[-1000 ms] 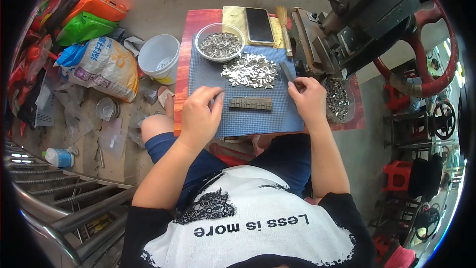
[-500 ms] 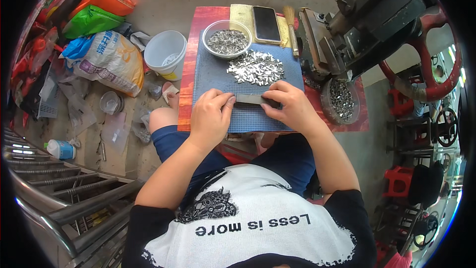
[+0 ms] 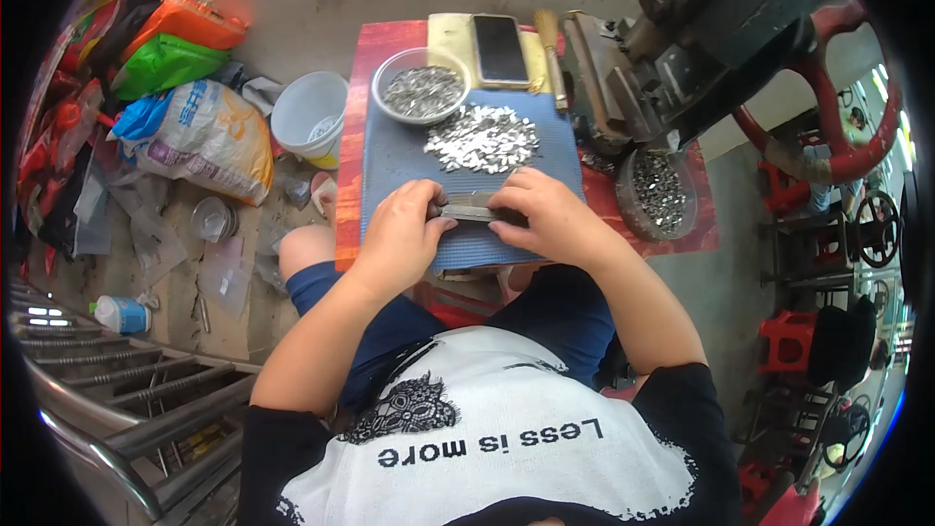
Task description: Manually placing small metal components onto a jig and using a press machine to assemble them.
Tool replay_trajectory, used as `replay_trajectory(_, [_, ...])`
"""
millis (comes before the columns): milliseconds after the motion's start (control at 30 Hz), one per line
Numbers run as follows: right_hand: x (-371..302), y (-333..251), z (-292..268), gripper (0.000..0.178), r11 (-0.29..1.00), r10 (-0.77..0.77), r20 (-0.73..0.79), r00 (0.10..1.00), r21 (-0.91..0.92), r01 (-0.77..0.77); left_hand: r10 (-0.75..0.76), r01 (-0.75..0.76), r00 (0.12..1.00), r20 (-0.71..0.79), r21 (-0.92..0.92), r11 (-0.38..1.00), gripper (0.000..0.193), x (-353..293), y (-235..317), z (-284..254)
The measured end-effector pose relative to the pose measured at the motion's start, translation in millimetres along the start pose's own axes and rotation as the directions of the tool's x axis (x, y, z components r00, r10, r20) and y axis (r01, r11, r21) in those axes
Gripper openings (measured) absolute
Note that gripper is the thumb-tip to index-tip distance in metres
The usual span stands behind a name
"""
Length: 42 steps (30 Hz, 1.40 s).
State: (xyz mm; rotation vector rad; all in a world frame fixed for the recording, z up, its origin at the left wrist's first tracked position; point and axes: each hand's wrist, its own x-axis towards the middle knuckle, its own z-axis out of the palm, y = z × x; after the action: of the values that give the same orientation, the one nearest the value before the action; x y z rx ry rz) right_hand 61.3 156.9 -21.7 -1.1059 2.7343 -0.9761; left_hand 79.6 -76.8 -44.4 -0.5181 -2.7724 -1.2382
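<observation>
Two hands meet near the middle of the desk's near edge, over a blue textured mat [image 3: 390, 161] laid on the red desk [image 3: 352, 224]. Between them, lying left to right, is a narrow grey metal bar [image 3: 467, 214], with a darker block [image 3: 475, 199] close along its far side. The left hand [image 3: 397, 231] has thumb and fingers clamped on the bar's left end; the right hand [image 3: 547, 216] is closed on its right end, its fingers hiding part of it. Beyond the hands is a loose pile of small shiny metal pieces [image 3: 482, 140]. A clear bowl [image 3: 419, 121] of similar pieces sits toward the desk's far left corner. Along the far edge, a dark-screened phone [image 3: 500, 50] rests on a yellow cloth [image 3: 448, 34], with a straw-coloured brush [image 3: 547, 34] to its right. Near the right edge stand a round clear container [image 3: 691, 209] of metal bits and a heavy dark machine [image 3: 745, 29].
</observation>
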Motion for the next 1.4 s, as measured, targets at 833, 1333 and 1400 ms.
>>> replay_trajectory(833, [-29.1,68.4,-127.6,0.026,0.855,0.277,-0.706,0.652,-0.128,-0.502,0.341,-0.375,0.923,-0.179,-0.218,0.901,0.131,174.8,104.0,119.1])
replay_trajectory(1333, [-29.2,108.4,-125.6,0.037,0.819,0.553,-0.486,0.677,0.169,-0.548,0.235,-0.253,0.964,-0.127,-0.159,0.954,0.135,173.0,115.3,108.2])
replay_trajectory(1400, [-33.9,119.3,-121.9,0.036,0.824,0.544,-0.523,0.657,0.183,-0.537,0.248,-0.267,0.960,-0.133,-0.150,0.952,0.134,173.0,115.5,111.0])
